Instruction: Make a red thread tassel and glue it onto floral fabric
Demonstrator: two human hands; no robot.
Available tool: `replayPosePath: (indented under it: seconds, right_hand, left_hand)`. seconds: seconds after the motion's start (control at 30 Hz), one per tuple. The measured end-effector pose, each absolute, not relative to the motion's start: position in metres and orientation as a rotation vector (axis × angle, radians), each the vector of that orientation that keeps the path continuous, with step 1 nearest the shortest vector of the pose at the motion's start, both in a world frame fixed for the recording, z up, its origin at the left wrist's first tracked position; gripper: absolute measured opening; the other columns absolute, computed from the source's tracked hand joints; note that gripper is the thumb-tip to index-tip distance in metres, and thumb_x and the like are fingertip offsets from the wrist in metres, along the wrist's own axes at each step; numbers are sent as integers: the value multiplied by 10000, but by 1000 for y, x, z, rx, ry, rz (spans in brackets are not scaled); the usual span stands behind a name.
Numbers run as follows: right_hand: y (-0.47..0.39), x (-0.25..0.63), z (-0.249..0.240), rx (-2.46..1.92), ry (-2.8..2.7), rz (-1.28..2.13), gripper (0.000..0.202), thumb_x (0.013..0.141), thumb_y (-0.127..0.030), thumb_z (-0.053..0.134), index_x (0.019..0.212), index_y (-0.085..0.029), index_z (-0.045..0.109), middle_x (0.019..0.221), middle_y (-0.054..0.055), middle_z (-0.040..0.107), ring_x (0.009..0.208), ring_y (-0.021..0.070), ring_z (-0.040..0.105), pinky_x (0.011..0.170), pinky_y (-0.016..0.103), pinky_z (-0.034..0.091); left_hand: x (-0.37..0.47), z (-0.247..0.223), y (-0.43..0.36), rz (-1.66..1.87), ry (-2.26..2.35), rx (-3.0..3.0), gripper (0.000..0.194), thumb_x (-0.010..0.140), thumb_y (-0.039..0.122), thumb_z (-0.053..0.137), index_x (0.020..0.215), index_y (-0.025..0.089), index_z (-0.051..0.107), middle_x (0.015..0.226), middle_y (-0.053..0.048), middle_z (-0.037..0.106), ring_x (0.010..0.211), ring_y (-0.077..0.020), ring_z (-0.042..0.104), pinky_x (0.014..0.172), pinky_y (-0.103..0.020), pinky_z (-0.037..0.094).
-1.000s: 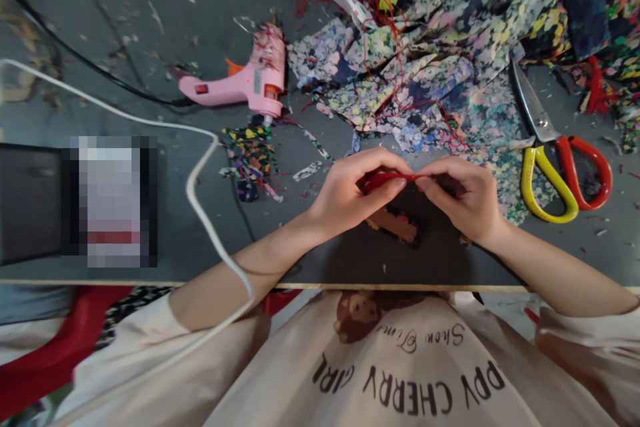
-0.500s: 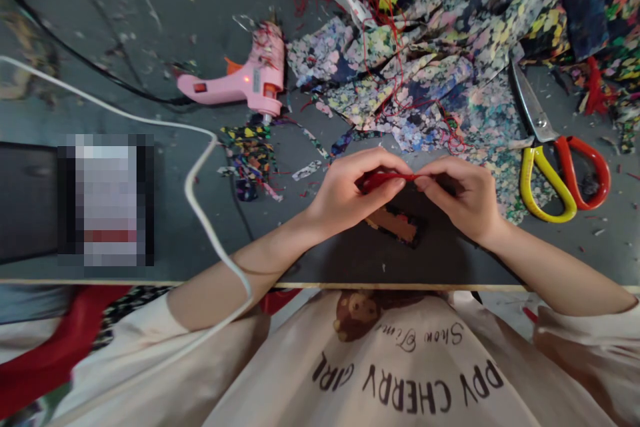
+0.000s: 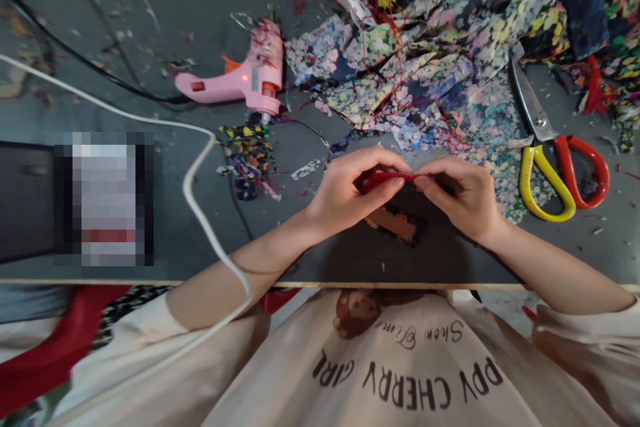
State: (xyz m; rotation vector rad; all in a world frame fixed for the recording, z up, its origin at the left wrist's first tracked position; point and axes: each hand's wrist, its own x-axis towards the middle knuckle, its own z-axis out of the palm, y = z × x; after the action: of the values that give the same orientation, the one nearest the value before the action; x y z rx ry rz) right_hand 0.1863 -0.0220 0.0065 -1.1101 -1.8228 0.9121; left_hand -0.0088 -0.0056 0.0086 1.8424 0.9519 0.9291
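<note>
A small bundle of red thread [image 3: 376, 178] lies inside my left hand [image 3: 353, 190], pinched between thumb and fingers. My right hand [image 3: 457, 193] closes thumb to forefinger on the bundle's narrow end, and the fingertips of both hands nearly meet. Most of the bundle is hidden by the fingers. Below the hands, a brown strip with dark patterned edges [image 3: 393, 221] rests on the table, partly covered by my left hand. Scissors [image 3: 547, 140] with one yellow and one red handle lie to the right of my right hand.
A pink glue gun [image 3: 250, 77] with a lit light lies back left, near dark fabric scraps [image 3: 247, 160]. Floral cloth [image 3: 425, 73] with loose red threads spreads across the back. A white cable [image 3: 200, 167] crosses my left forearm. A blurred-out screen [image 3: 107, 200] is at far left.
Both hands hold nearly the same pose, still pinching the red thread. The whole view has shifted very slightly; nothing was picked up or let go.
</note>
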Motion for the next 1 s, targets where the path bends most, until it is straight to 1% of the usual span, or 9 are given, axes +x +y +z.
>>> replayPosePath:
  seconds: [0.17, 0.27, 0.4, 0.47, 0.6, 0.7, 0.8, 1.0]
  right_hand:
    - [-22, 186, 6, -1120, -1818, 928, 105, 881, -177, 598, 837, -186, 692, 729, -3, 709, 643, 102, 625, 601, 223, 479]
    - [-22, 186, 6, -1141, -1819, 936, 113, 881, -176, 590, 829, -185, 690, 753, 6, 720, 674, 111, 642, 628, 235, 493]
    - [-22, 186, 7, -1127, -1845, 913, 114, 876, -170, 594, 814, -179, 689, 715, 0, 702, 635, 102, 619, 599, 224, 478]
    - [-22, 185, 7, -1119, -1864, 903, 113, 873, -164, 596, 812, -174, 691, 691, -3, 688, 606, 95, 601, 571, 215, 463]
    - [-22, 185, 6, -1114, -1880, 899, 109, 871, -155, 596, 816, -178, 688, 703, -4, 690, 597, 89, 593, 559, 208, 463]
    - [-22, 185, 6, -1108, -1888, 898, 110, 872, -157, 593, 820, -184, 686, 704, -9, 690, 595, 89, 591, 559, 208, 466]
    - [-22, 184, 6, -1115, -1887, 910, 110, 872, -161, 593, 817, -187, 686, 704, -9, 692, 603, 94, 599, 568, 213, 471]
    - [-21, 185, 5, -1113, -1884, 912, 112, 866, -151, 599, 804, -176, 688, 689, -7, 686, 598, 93, 597, 568, 211, 462]
  left_hand:
    - [-10, 9, -7, 881, 1010, 1842, 232, 906, 365, 594, 970, 159, 679, 887, -29, 722, 749, -107, 644, 654, -204, 482]
    - [-10, 8, -7, 878, 1056, 1850, 298, 937, 421, 532, 985, 161, 670, 919, -51, 721, 800, -128, 658, 703, -232, 511]
    - [-12, 7, -5, 1021, 1048, 2026, 229, 942, 367, 529, 914, 187, 668, 963, -57, 718, 930, -156, 657, 858, -297, 523]
    - [-13, 8, -5, 1039, 1036, 2115, 213, 943, 343, 519, 905, 199, 671, 1006, -57, 710, 962, -161, 647, 899, -318, 517]
    - [-15, 9, -6, 944, 997, 2208, 246, 952, 333, 462, 954, 196, 666, 1107, -85, 687, 1044, -189, 635, 930, -348, 526]
    - [-15, 9, -6, 921, 938, 2218, 226, 940, 315, 468, 975, 188, 652, 1151, -101, 670, 1092, -199, 625, 955, -353, 527]
    - [-15, 8, -6, 942, 933, 2207, 217, 935, 313, 470, 968, 192, 647, 1161, -100, 663, 1102, -200, 620, 960, -357, 529]
    - [-15, 8, -7, 973, 955, 2201, 245, 936, 348, 461, 952, 201, 658, 1169, -95, 655, 1078, -198, 619, 920, -353, 546]
